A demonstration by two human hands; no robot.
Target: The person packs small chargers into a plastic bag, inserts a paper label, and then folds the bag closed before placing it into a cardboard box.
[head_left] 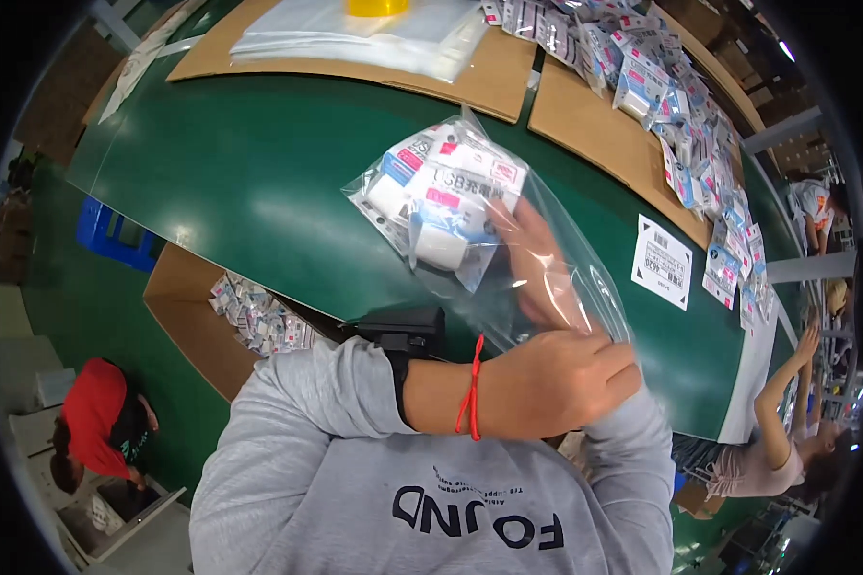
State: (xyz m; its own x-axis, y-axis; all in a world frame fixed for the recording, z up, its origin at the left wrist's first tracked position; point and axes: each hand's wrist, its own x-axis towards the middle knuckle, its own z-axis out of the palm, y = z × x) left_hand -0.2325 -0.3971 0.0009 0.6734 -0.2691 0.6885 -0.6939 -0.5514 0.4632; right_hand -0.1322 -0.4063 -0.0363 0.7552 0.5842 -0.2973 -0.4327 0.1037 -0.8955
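Clear bag [489, 295]: contained printed packets [460, 196].
Left hand [580, 379]: you gripped the bag's edge.
Right hand [537, 264]: yours was inside; grip could not be determined.

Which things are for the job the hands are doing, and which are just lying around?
Seem part of the job:
clear bag, pinched by the left hand
white packets in it, by the right hand
similar heaped packets

Seem just lying about:
blue crate
black boxy thing

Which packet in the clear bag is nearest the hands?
The front packet on the right, beside the right hand; the rest show farther left, partly behind it.
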